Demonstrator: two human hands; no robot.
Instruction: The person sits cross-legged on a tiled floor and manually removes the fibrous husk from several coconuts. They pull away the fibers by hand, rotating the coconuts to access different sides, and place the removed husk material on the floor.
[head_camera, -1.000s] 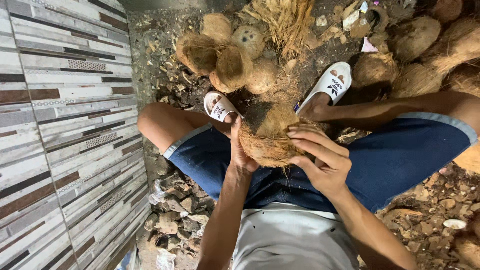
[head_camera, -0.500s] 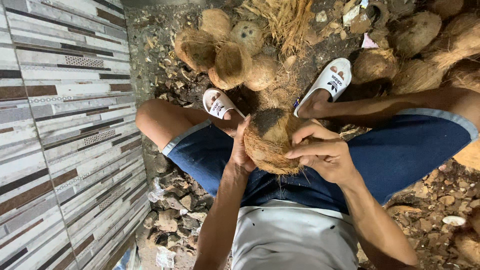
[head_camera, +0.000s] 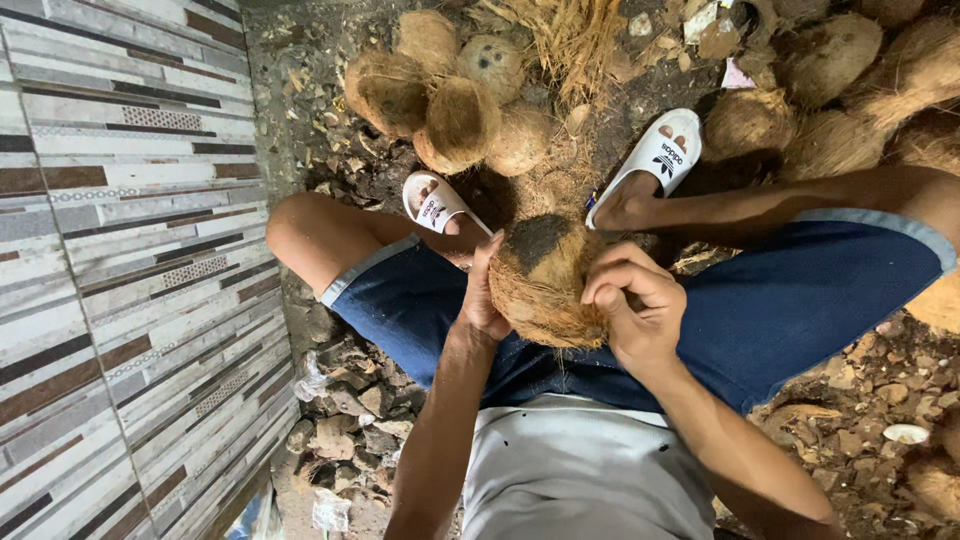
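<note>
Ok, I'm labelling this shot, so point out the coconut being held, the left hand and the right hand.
coconut (head_camera: 545, 285): head view, on its fibrous husk between the hands.
left hand (head_camera: 483, 295): head view, on the back of the hand.
right hand (head_camera: 635, 315): head view, on the knuckles.

Rough fibrous coconut husk (head_camera: 545, 285), matt blue cloth shorts (head_camera: 800, 300), smooth white plastic sandals (head_camera: 655, 160), glossy tiles (head_camera: 120, 250)
</note>
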